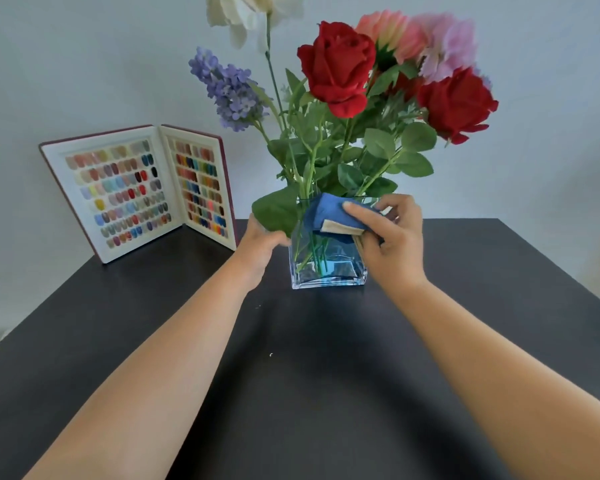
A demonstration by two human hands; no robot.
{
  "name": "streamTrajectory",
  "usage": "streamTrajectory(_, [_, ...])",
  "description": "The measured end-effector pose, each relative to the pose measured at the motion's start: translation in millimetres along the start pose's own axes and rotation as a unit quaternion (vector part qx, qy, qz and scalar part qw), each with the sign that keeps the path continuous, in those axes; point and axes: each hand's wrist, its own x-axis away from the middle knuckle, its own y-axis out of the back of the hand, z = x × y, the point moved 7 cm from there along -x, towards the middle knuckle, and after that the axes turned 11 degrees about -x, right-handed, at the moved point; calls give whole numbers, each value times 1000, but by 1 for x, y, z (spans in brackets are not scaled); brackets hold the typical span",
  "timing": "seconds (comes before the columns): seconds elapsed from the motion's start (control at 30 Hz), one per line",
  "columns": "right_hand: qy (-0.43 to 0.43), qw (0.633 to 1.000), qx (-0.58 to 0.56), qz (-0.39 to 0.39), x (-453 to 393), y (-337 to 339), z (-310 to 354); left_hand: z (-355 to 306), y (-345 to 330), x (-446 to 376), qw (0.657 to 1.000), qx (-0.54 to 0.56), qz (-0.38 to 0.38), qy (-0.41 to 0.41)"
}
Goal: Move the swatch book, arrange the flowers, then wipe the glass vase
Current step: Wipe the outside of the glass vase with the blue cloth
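Observation:
A square glass vase (328,271) stands on the black table (291,375), filled with flowers (338,69): red roses, a purple spike, pink and white blooms. My right hand (394,240) presses a folded blue cloth (333,216) against the vase's upper front face and rim. My left hand (260,245) grips the vase's left side, partly hidden by a large green leaf. The swatch book (142,188) stands open and upright at the back left of the table, against the wall.
The pale wall runs close behind the table. The table's right edge (551,265) and left edge fall away to the floor.

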Motion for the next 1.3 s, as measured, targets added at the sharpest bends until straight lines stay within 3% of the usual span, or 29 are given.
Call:
streamTrajectory(0.1, [100,994,54,2,8,-16,8,-5,-5,-7,998,0,55,-34])
streamTrajectory(0.27, [208,961,167,70,29,-46,7,-2,4,-22,999,43,34,2])
streamTrajectory(0.4, [209,945,208,142,46,-57,-2,-12,8,-31,999,52,8,-10])
streamTrajectory(0.6, [234,935,235,123,42,-60,-1,-22,3,-39,999,42,4,-33])
streamTrajectory(0.83, [242,941,181,153,36,-57,-11,-33,-1,-35,998,-7,16,-57])
streamTrajectory(1.03, [224,935,136,240,49,-67,-9,-31,-2,-28,999,-24,-1,-36])
streamTrajectory(1.3, [338,855,141,367,76,-64,-20,-33,-2,-30,1000,-15,8,-17])
